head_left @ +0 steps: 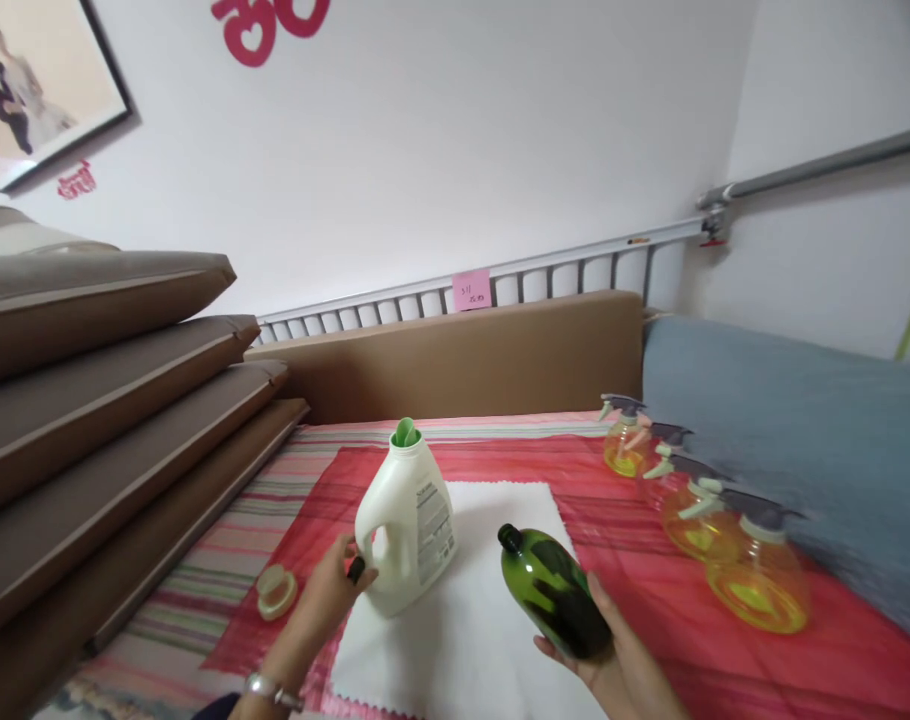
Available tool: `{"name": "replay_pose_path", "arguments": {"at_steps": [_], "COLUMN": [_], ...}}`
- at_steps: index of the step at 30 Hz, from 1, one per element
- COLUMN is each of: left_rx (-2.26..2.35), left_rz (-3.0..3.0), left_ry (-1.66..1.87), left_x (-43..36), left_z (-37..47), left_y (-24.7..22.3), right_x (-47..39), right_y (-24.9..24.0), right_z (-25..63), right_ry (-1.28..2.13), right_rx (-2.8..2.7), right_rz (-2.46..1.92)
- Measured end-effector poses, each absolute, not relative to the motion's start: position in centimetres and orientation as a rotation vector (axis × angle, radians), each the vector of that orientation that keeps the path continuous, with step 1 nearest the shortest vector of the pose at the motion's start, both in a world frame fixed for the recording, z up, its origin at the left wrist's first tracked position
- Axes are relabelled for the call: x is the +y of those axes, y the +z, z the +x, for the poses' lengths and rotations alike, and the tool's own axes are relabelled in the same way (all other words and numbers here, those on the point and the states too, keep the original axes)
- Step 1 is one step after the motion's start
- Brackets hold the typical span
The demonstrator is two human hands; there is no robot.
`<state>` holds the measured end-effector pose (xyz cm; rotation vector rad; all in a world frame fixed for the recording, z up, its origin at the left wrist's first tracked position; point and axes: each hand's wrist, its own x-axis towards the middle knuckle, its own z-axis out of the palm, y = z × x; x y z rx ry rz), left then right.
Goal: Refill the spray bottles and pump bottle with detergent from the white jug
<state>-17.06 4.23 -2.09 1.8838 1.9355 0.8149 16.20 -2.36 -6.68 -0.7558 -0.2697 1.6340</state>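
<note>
My right hand (605, 655) is wrapped round the lower part of a dark green bottle (549, 590), which it holds tilted with the uncapped-looking black neck pointing up and left. Between the fingers of my left hand (335, 580) is a small black cap (356, 570). That hand is right beside the handle of a white detergent jug (410, 520), and I cannot tell whether it touches it. The jug stands upright on a white cloth (492, 640), its green spout (405, 433) exposed. Left of my left hand, a pale round cap (275, 590) lies on the red cloth.
Several spray bottles with yellow liquid, the nearest one (759, 585) largest, stand in a row at the right on a red cloth (650, 620). Stacked brown cushions (125, 400) rise at the left. A brown padded board (462, 360) and a blue-grey cushion (785, 430) bound the surface.
</note>
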Motion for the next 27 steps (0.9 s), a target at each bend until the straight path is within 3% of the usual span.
{"name": "replay_pose_path", "arguments": {"at_steps": [2,5,10,17,23,27], "left_rx": [1.905,1.646,0.98,0.681,0.698,0.818], "left_rz": [1.901,1.749,1.388,1.111,1.104,1.259], "left_ry": [0.89,1.31,1.718,1.719,1.662,1.516], "left_x": [2.9,1.0,-0.5,-0.1,-0.1,-0.5], "left_z": [-17.3,-14.7,-6.9,-2.7,-1.5,-0.1], "left_y": [0.8,6.0,10.9,11.0,10.0,6.8], "right_x": [-2.6,-3.1,-4.0,-4.7,-4.8,-5.2], "right_y": [-6.9,-6.8,-6.8,-7.1,-6.2,-6.1], "right_z": [16.2,16.1,15.6,15.4,14.5,14.2], "right_ry": [1.651,1.662,1.652,1.656,1.7,1.737], "right_rx": [-0.257,-0.283,-0.343,-0.406,-0.399,-0.366], "right_rz": [-0.721,-0.68,-0.7,-0.671,-0.648,-0.603]}}
